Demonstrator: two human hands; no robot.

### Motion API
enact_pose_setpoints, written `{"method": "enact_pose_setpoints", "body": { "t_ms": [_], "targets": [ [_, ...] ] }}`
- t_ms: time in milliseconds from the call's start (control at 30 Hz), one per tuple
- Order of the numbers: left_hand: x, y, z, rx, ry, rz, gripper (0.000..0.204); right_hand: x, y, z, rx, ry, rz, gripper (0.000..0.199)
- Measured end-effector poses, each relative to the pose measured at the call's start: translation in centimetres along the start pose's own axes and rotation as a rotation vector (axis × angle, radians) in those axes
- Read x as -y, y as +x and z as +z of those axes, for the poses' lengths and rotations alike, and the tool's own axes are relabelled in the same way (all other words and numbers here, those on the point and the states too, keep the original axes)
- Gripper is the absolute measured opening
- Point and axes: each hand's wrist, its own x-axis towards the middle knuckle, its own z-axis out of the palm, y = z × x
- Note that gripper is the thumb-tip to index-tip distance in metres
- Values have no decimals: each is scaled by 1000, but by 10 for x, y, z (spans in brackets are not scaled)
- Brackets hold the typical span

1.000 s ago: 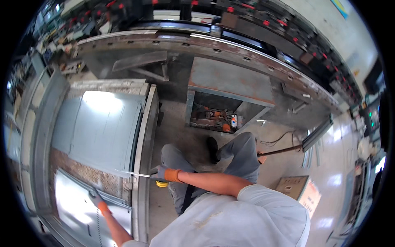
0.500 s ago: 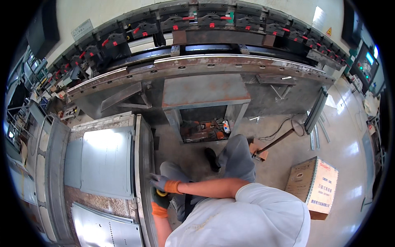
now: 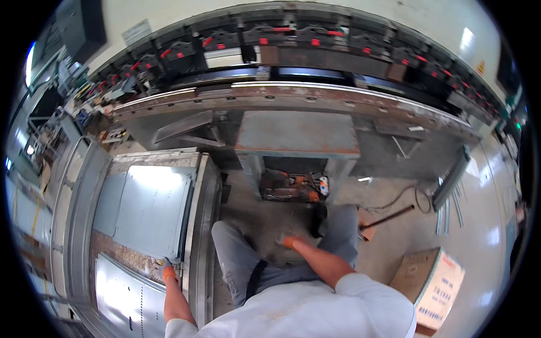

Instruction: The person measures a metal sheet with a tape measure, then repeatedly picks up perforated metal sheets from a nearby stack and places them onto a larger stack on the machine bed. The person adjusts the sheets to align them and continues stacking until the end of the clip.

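Note:
My left hand, in a grey glove with an orange cuff, rests on the near edge of a grey metal sheet stacked on a low steel cart to my left. A second, shinier sheet lies just below that hand. My right hand, in an orange glove, is over my lap between my grey-trousered knees. Whether it holds anything is too small to make out. I sit facing a long press brake.
A grey steel support block juts from the machine, with a cluttered tool tray beneath it. A long-handled tool and cables lie on the floor to the right. A cardboard box stands at my right.
My view has swung up and to the right, toward the machine. My right hand left the sheet edge and moved right to my lap. My left hand stays at the sheets.

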Motion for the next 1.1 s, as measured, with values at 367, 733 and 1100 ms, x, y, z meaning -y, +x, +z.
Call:
{"method": "enact_pose_setpoints", "body": {
  "t_ms": [367, 733, 1100],
  "targets": [
    [62, -51, 41, -260, 109, -76, 74, 35, -55, 23, 572, 182, 294, 53],
    [25, -61, 51, -138, 129, -156, 62, 10, 38, -86, 370, 135, 220, 54],
    [35, -44, 20, -238, 5, -256, 50, -5, -92, -530, -1047, 86, -39, 61]
  ]
}}
